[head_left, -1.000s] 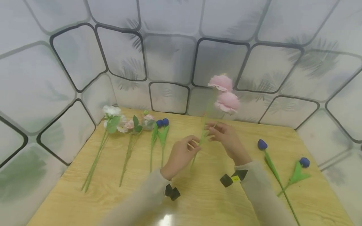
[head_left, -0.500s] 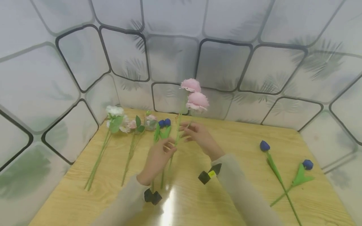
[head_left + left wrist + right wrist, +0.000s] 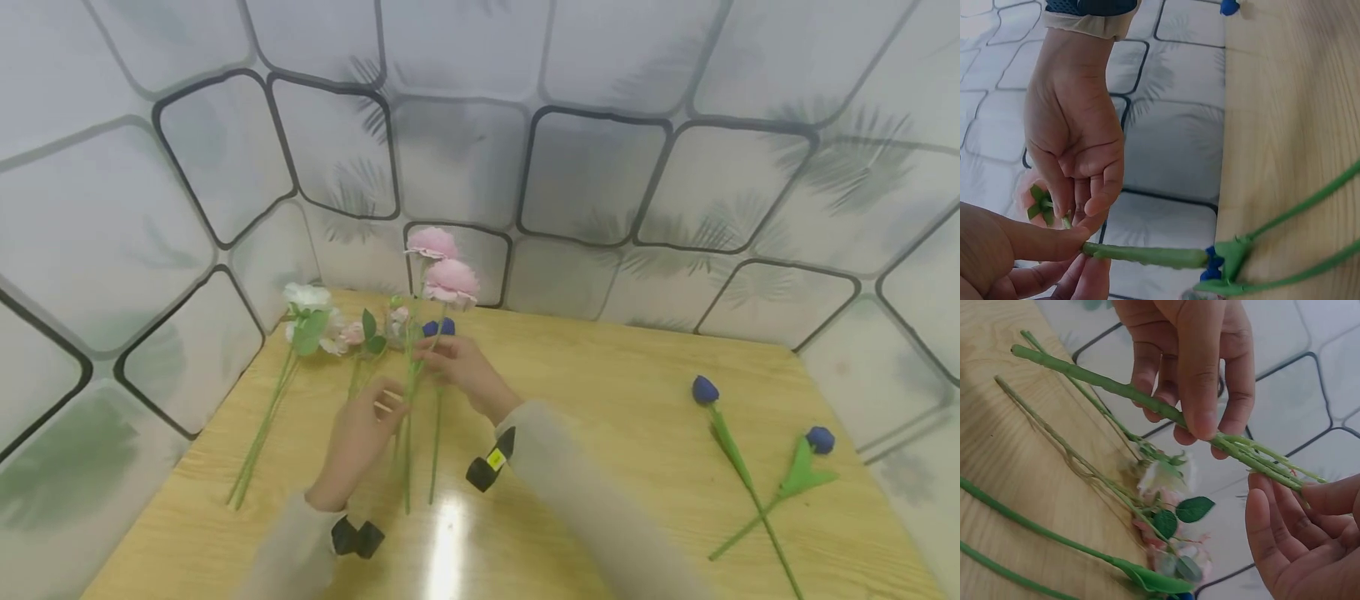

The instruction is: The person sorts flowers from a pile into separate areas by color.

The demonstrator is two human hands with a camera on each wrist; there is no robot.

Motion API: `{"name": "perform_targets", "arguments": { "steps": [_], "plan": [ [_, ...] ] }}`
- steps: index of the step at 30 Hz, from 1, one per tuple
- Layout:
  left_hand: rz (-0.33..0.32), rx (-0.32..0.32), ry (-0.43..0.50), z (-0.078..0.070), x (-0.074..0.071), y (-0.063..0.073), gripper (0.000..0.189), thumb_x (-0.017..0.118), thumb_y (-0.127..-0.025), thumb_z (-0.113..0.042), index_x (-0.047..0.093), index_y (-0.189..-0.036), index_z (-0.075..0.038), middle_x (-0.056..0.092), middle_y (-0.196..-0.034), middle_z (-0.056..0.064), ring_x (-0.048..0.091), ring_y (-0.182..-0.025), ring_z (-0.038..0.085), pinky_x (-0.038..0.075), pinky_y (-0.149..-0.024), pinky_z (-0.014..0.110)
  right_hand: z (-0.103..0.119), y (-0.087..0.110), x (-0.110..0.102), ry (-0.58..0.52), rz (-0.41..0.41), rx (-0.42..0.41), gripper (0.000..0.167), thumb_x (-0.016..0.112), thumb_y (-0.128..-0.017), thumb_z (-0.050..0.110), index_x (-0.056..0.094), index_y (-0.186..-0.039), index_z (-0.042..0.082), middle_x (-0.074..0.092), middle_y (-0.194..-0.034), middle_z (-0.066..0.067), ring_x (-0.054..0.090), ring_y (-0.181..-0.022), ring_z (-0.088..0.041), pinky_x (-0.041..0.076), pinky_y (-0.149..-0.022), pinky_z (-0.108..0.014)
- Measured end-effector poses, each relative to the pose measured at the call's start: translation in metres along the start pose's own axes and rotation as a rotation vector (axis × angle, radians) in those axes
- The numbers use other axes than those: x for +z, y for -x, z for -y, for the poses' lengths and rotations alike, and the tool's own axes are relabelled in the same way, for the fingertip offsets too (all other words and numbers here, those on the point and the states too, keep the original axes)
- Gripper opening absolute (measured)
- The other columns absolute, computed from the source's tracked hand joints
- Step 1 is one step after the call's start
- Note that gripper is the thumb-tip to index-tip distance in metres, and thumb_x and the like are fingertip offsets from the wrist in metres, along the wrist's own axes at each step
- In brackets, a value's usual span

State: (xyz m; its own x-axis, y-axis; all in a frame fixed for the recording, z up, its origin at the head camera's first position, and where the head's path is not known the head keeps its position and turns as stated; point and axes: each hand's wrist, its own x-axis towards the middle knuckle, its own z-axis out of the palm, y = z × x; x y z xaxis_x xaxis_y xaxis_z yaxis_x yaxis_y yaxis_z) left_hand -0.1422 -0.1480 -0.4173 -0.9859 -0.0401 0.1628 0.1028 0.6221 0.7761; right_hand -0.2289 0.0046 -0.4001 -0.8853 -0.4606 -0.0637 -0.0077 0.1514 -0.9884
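Two pink blooms (image 3: 451,282) stand upright on a green stem (image 3: 1116,389) that divides into thinner branches higher up. My left hand (image 3: 363,437) pinches this stem between thumb and fingers, just below where it divides; its lower end hangs free above the table. Higher up, my right hand (image 3: 468,377) holds a thin branch with its thumb and fingertips, as the right wrist view shows. Behind the hands lie two blue tulips (image 3: 438,327), partly hidden by the right hand and the held stem. The left wrist view shows the underside of a pink bloom (image 3: 1025,190).
White flowers (image 3: 307,297) lie at the table's left, with pale pink flowers (image 3: 352,333) beside them. Two more blue tulips (image 3: 705,390) lie crossed at the right. A patterned curtain (image 3: 577,175) surrounds the wooden table (image 3: 600,367) at the back and sides.
Both hands have carried the pink flowers leftward and slightly lower, from mid-table to in front of the left-hand pair of blue tulips. The grip looks the same.
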Motion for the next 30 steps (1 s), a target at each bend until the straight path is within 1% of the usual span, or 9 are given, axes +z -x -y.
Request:
{"name": "perform_targets", "arguments": {
  "steps": [1,5,7,11,15,18,22,26,30],
  "plan": [
    [-0.002,-0.003,-0.013,0.003,-0.002,0.000,0.024,0.063,-0.088,-0.012,0.060,-0.109,-0.001,0.069,-0.093,0.017,0.066,-0.073,0.022,0.055,-0.061,0.030,-0.002,-0.003,0.004,-0.007,0.000,0.003,0.030,0.047,-0.097,0.013,0.056,-0.123,0.001,0.060,-0.126,-0.016,0.058,-0.108,-0.036,0.053,-0.087,-0.036],
    [-0.006,-0.015,-0.050,0.014,-0.008,0.003,0.023,0.062,-0.088,-0.011,0.059,-0.108,0.000,0.069,-0.092,0.018,0.066,-0.070,0.022,0.055,-0.060,0.030,-0.008,-0.012,0.020,0.011,-0.005,0.009,0.029,0.048,-0.097,0.015,0.058,-0.121,0.002,0.061,-0.124,-0.014,0.062,-0.103,-0.029,0.055,-0.085,-0.035],
    [-0.009,-0.019,-0.064,0.019,-0.011,0.003,0.024,0.062,-0.088,-0.012,0.059,-0.108,0.001,0.069,-0.092,0.019,0.067,-0.069,0.022,0.056,-0.060,0.030,-0.010,-0.016,0.027,0.016,-0.018,0.022,0.028,0.050,-0.096,0.016,0.060,-0.118,0.002,0.063,-0.122,-0.013,0.065,-0.100,-0.027,0.055,-0.084,-0.036],
    [-0.025,-0.001,-0.102,0.028,-0.016,0.005,0.024,0.062,-0.088,-0.010,0.059,-0.107,0.003,0.069,-0.091,0.021,0.067,-0.068,0.024,0.056,-0.060,0.033,-0.013,-0.025,0.041,-0.007,-0.041,0.027,0.027,0.054,-0.094,0.014,0.061,-0.116,0.000,0.066,-0.116,-0.017,0.067,-0.096,-0.030,0.057,-0.080,-0.035],
    [-0.037,0.004,-0.121,0.036,-0.020,0.006,0.024,0.063,-0.087,-0.007,0.058,-0.107,0.005,0.068,-0.091,0.023,0.067,-0.071,0.028,0.057,-0.062,0.036,-0.020,-0.034,0.052,-0.025,-0.045,0.041,0.027,0.054,-0.094,0.014,0.062,-0.116,-0.001,0.066,-0.115,-0.016,0.067,-0.097,-0.032,0.058,-0.076,-0.032],
    [-0.026,-0.040,-0.119,0.042,-0.023,0.006,0.024,0.062,-0.087,-0.007,0.058,-0.108,0.005,0.067,-0.093,0.025,0.067,-0.073,0.031,0.056,-0.061,0.036,-0.025,-0.040,0.060,-0.033,-0.042,0.058,0.028,0.054,-0.094,0.014,0.062,-0.116,0.000,0.067,-0.114,-0.015,0.067,-0.097,-0.031,0.057,-0.079,-0.035],
    [0.008,-0.107,-0.119,0.050,-0.024,0.004,0.025,0.061,-0.088,-0.008,0.056,-0.108,0.007,0.066,-0.096,0.027,0.067,-0.072,0.030,0.055,-0.057,0.034,-0.031,-0.046,0.067,-0.039,-0.046,0.081,0.028,0.052,-0.095,0.013,0.062,-0.116,-0.001,0.068,-0.112,-0.015,0.068,-0.094,-0.027,0.056,-0.083,-0.039],
    [0.036,-0.146,-0.118,0.059,-0.023,0.000,0.025,0.060,-0.088,-0.008,0.056,-0.107,0.007,0.065,-0.096,0.027,0.066,-0.069,0.027,0.054,-0.055,0.031,-0.041,-0.052,0.073,-0.057,-0.049,0.094,0.027,0.051,-0.095,0.009,0.061,-0.115,-0.005,0.067,-0.111,-0.018,0.069,-0.092,-0.027,0.057,-0.080,-0.036],
    [0.051,-0.170,-0.123,0.066,-0.023,-0.002,0.025,0.060,-0.088,-0.008,0.056,-0.107,0.007,0.066,-0.094,0.027,0.066,-0.070,0.028,0.053,-0.055,0.031,-0.049,-0.058,0.078,-0.065,-0.044,0.109,0.026,0.051,-0.094,0.007,0.061,-0.114,-0.007,0.067,-0.111,-0.019,0.069,-0.091,-0.028,0.057,-0.079,-0.033]
  ]
}}
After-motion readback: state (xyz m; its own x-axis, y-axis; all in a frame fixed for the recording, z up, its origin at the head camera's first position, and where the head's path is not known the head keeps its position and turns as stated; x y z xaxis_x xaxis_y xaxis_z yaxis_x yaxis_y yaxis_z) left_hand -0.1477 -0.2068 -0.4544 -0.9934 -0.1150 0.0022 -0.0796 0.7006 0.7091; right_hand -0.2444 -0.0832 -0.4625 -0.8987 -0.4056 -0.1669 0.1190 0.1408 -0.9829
